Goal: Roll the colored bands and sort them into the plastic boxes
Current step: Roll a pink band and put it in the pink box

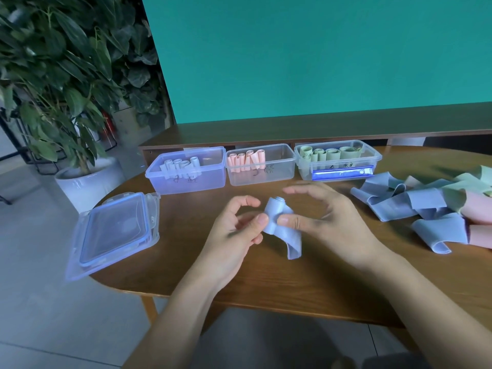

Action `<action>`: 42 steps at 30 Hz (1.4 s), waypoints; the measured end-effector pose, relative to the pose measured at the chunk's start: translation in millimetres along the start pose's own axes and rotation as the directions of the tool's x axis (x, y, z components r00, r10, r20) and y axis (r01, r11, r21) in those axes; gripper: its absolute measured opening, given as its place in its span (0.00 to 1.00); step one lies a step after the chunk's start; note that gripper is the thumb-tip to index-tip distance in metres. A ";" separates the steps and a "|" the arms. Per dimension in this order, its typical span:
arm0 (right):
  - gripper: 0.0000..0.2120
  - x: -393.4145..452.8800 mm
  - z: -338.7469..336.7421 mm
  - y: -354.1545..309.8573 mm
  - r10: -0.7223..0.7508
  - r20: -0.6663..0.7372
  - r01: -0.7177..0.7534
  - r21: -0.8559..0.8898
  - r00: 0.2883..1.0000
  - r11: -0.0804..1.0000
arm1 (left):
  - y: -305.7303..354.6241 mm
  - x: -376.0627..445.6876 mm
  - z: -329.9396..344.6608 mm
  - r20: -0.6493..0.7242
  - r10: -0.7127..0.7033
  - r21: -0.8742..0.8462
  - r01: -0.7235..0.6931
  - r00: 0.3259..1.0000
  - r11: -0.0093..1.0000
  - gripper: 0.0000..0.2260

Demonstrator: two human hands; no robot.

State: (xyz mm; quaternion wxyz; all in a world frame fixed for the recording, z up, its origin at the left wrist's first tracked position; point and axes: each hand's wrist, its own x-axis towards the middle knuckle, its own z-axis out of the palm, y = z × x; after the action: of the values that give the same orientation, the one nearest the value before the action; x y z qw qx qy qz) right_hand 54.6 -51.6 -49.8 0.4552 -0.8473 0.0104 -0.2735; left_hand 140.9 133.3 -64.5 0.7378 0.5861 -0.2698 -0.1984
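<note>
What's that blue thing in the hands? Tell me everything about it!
It is a light blue band, soft and cloth-like, half rolled. The rolled end points up, and the loose tail droops down toward the wooden table. The left hand and the right hand both pinch it with their thumbs, in front of the boxes.

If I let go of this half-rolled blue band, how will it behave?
The blue band is probably floppy: its free tail droops below the left hand and right hand. The roll likely loosens once released, as only the thumbs pinch it shut. It seems light, thin like the bands in the loose pile.
</note>
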 end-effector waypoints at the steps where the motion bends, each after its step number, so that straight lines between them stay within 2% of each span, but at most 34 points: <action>1: 0.24 -0.9 0.5 -1.8 -0.045 -0.033 0.044 -0.030 0.998 0.999 | 0.7 -1.0 0.0 0.016 0.025 0.044 -0.026 1.000 0.999 0.13; 3: 0.20 -4.1 3.1 -5.4 -0.124 -0.114 0.115 -0.090 0.986 0.989 | 3.3 -3.1 1.5 0.022 0.090 0.127 -0.092 0.996 0.988 0.11; 6: 0.17 -7.8 6.1 -11.5 -0.059 -0.171 0.053 -0.040 0.983 0.998 | 6.3 -4.3 4.6 0.018 0.209 0.260 -0.207 0.978 0.943 0.05; 10: 0.14 -6.4 4.8 -11.7 0.043 -0.161 -0.032 0.072 0.986 0.997 | 9.7 -6.2 10.2 0.025 0.298 0.370 -0.286 0.954 0.884 0.05; 15: 0.13 -4.4 4.5 -11.3 0.102 -0.081 -0.076 0.274 0.991 0.959 | 12.5 -4.6 16.0 0.031 0.338 0.410 -0.320 0.941 0.854 0.05; 20: 0.15 -2.6 8.6 -8.5 0.131 -0.110 -0.088 0.332 0.985 0.939 | 7.7 -3.3 19.1 0.027 0.377 0.486 -0.342 0.926 0.804 0.05; 22: 0.15 -1.4 9.5 -7.2 0.170 -0.147 -0.103 0.384 0.974 0.917 | 6.7 -2.3 20.7 0.004 0.431 0.559 -0.360 0.902 0.747 0.05; 26: 0.10 1.4 13.7 -4.0 0.258 -0.148 -0.152 0.502 0.955 0.851 | 6.4 -2.8 27.7 -0.018 0.567 0.665 -0.414 0.823 0.622 0.11; 29: 0.17 1.6 15.4 -4.3 0.299 -0.098 -0.190 0.577 0.949 0.795 | 8.4 -4.1 32.0 -0.021 0.611 0.678 -0.438 0.791 0.591 0.09; 31: 0.16 1.7 12.3 -9.2 0.277 -0.091 -0.185 0.547 0.956 0.817 | 12.0 -4.4 30.5 -0.003 0.634 0.684 -0.461 0.774 0.565 0.08; 36: 0.19 0.1 -7.5 -21.3 0.146 -0.047 -0.113 0.423 0.988 0.899 | 25.5 -8.0 27.7 0.010 0.486 0.548 -0.411 0.874 0.729 0.09; 40: 0.23 2.7 -22.2 -19.1 0.145 0.064 -0.158 0.386 0.987 0.909 | 31.1 -3.4 20.8 0.043 0.334 0.477 -0.313 0.942 0.821 0.10; 42: 0.21 3.6 -24.3 -17.1 0.148 0.132 -0.185 0.331 0.980 0.925 | 29.1 -0.1 16.6 0.073 0.265 0.471 -0.268 0.961 0.840 0.09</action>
State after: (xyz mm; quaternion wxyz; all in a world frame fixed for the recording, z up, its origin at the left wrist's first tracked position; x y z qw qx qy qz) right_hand 42.2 -61.1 -24.3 0.6167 -0.7647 0.0110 -0.1866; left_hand 129.7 127.6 -33.4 0.5906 0.7057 -0.3907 -0.0228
